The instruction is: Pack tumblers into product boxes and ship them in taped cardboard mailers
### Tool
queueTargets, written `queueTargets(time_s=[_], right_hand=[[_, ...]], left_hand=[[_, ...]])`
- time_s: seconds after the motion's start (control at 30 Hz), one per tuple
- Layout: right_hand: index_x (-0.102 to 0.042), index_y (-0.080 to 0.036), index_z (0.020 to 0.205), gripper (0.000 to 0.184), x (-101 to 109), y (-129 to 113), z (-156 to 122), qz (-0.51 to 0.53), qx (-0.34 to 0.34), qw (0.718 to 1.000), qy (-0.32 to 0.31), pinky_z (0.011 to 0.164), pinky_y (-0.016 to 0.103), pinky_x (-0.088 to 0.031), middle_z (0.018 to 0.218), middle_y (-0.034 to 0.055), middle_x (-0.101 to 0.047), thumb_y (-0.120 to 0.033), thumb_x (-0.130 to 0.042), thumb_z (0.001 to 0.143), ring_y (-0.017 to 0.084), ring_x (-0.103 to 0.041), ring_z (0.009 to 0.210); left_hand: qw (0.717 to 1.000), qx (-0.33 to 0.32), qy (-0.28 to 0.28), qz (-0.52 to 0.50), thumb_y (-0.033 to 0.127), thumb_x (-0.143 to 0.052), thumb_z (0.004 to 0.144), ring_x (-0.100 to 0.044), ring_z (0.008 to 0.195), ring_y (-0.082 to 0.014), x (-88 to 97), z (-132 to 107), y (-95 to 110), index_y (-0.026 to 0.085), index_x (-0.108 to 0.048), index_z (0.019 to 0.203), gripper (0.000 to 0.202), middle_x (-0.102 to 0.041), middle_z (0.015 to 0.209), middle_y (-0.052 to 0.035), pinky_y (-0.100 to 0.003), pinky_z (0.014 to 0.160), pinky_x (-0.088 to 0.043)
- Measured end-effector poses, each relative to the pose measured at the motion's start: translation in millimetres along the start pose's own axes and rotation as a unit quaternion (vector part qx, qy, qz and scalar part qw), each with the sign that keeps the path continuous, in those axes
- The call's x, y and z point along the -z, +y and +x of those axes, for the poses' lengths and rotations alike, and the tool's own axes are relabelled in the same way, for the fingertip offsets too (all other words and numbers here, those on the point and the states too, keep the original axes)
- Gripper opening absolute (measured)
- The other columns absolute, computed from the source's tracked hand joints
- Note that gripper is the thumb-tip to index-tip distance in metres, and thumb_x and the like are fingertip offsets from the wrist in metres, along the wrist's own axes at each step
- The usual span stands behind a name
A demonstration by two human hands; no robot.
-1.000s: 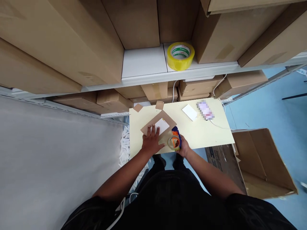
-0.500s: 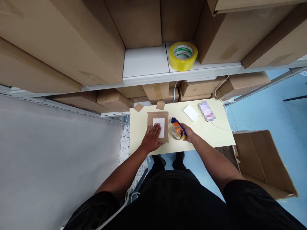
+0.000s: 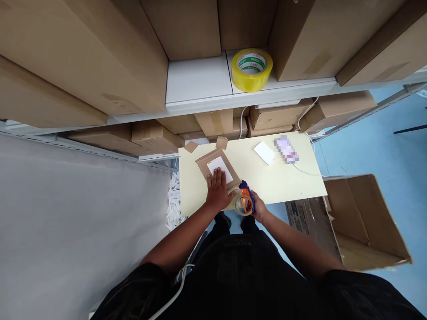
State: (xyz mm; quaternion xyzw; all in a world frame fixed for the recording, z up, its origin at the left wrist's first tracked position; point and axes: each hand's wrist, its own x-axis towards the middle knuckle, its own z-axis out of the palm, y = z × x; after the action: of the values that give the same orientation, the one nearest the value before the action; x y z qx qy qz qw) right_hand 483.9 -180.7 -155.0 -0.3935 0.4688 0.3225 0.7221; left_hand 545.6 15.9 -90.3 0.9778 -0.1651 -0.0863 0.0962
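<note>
A flat cardboard package (image 3: 204, 162) lies turned at a slant on the pale tabletop (image 3: 195, 195). On its top is a white label (image 3: 224, 165). My left hand (image 3: 218, 191) rests flat over the lower part of the label, fingers stretched out and thumb towards the right. In my right hand (image 3: 257, 206) is a blue and orange tape dispenser (image 3: 252, 200) carrying a roll of clear tape. The dispenser's blue head sits close by the package's lower right corner; whether they touch I cannot tell.
Two small cardboard pieces (image 3: 191, 147) lie at the table's back left. A white box (image 3: 263, 153) and a blurred phone (image 3: 286, 149) with a cable lie right. Above, a shelf (image 3: 200, 82) holds cartons and a yellow tape roll (image 3: 252, 71). An open carton (image 3: 370, 222) stands right.
The package has turned anticlockwise under my left hand, from straight to slanted. My right hand has brought the tape dispenser towards me and slightly left, to the package's near corner.
</note>
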Motion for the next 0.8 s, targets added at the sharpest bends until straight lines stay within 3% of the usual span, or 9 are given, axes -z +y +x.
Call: queueTargets(time_s=[0.1,0.2,0.3,0.43,0.5,0.6,0.7,0.8], right_hand=[[-0.069,-0.018,0.103,0.043,0.5,-54.6,2.1,-0.019,0.004,1.000,0.011,0.062,0.032,-0.059,0.079,0.0047,-0.076,-0.056,-0.051,0.097,0.020,-0.070,0.066],[-0.069,-0.017,0.096,0.034,-13.7,-103.6,8.1,-0.087,0.013,0.996,0.008,0.057,0.030,-0.056,0.069,0.0038,-0.072,-0.050,-0.060,0.095,0.019,-0.066,0.058],[-0.068,-0.017,0.092,0.034,-37.1,-131.3,21.4,-0.149,0.024,0.988,0.020,0.052,0.029,-0.052,0.060,0.0033,-0.068,-0.051,-0.066,0.093,0.018,-0.062,0.053],[-0.069,-0.017,0.092,0.041,-45.4,-143.6,35.6,-0.205,0.029,0.978,0.021,0.050,0.028,-0.049,0.060,0.0037,-0.067,-0.058,-0.067,0.091,0.019,-0.062,0.055],[-0.070,-0.018,0.092,0.041,-28.5,-142.5,33.8,-0.212,0.035,0.976,0.026,0.051,0.029,-0.051,0.061,0.0039,-0.068,-0.058,-0.066,0.091,0.019,-0.062,0.056],[-0.071,-0.017,0.094,0.034,21.5,-122.5,17.1,-0.176,0.055,0.983,0.024,0.058,0.032,-0.054,0.065,0.0059,-0.070,-0.050,-0.065,0.094,0.021,-0.065,0.061],[-0.072,-0.017,0.095,0.034,76.8,-74.7,-9.8,-0.144,0.028,0.989,0.011,0.064,0.037,-0.057,0.071,0.0087,-0.074,-0.049,-0.062,0.096,0.025,-0.070,0.068],[-0.073,-0.020,0.087,0.038,101.3,-22.8,-30.6,-0.181,-0.007,0.983,0.018,0.062,0.035,-0.055,0.063,0.0057,-0.070,-0.055,-0.062,0.095,0.023,-0.068,0.061]], left_hand=[[0.996,-0.067,-0.052,0.005,0.074,-0.064,0.081,-0.010,0.157,-0.0440,12.6,-12.4,-22.4,0.013,-0.017,0.165,0.115,-0.011,0.171,-0.0226,-0.061,0.122,-0.018],[0.981,-0.157,-0.109,0.029,0.065,-0.075,0.078,-0.026,0.154,-0.0420,24.4,-16.4,-50.9,0.028,-0.035,0.161,0.100,-0.029,0.168,-0.0142,-0.056,0.124,-0.019],[0.977,-0.193,-0.086,0.039,0.065,-0.071,0.082,-0.019,0.156,-0.0404,26.3,-10.4,-64.5,0.026,-0.039,0.160,0.093,-0.029,0.168,-0.0146,-0.057,0.127,-0.010],[0.986,-0.159,-0.043,0.034,0.070,-0.064,0.084,-0.009,0.159,-0.0392,18.1,-3.5,-61.6,0.022,-0.033,0.162,0.096,-0.017,0.172,-0.0150,-0.060,0.127,-0.005],[0.986,-0.156,-0.043,0.028,0.070,-0.064,0.084,-0.008,0.159,-0.0381,15.6,-3.4,-59.4,0.023,-0.033,0.162,0.096,-0.016,0.172,-0.0136,-0.060,0.127,-0.004],[0.988,-0.148,-0.041,0.016,0.069,-0.063,0.086,-0.008,0.159,-0.0369,16.1,-4.8,-58.4,0.025,-0.032,0.163,0.094,-0.016,0.173,-0.0122,-0.058,0.128,-0.003],[0.989,-0.142,-0.039,0.015,0.068,-0.062,0.087,-0.007,0.160,-0.0356,17.8,-5.8,-57.7,0.024,-0.031,0.163,0.093,-0.016,0.173,-0.0120,-0.057,0.128,-0.002],[0.986,-0.158,-0.045,0.017,0.068,-0.064,0.086,-0.007,0.160,-0.0346,17.9,-6.1,-55.7,0.024,-0.032,0.163,0.094,-0.015,0.173,-0.0120,-0.057,0.128,-0.002]])
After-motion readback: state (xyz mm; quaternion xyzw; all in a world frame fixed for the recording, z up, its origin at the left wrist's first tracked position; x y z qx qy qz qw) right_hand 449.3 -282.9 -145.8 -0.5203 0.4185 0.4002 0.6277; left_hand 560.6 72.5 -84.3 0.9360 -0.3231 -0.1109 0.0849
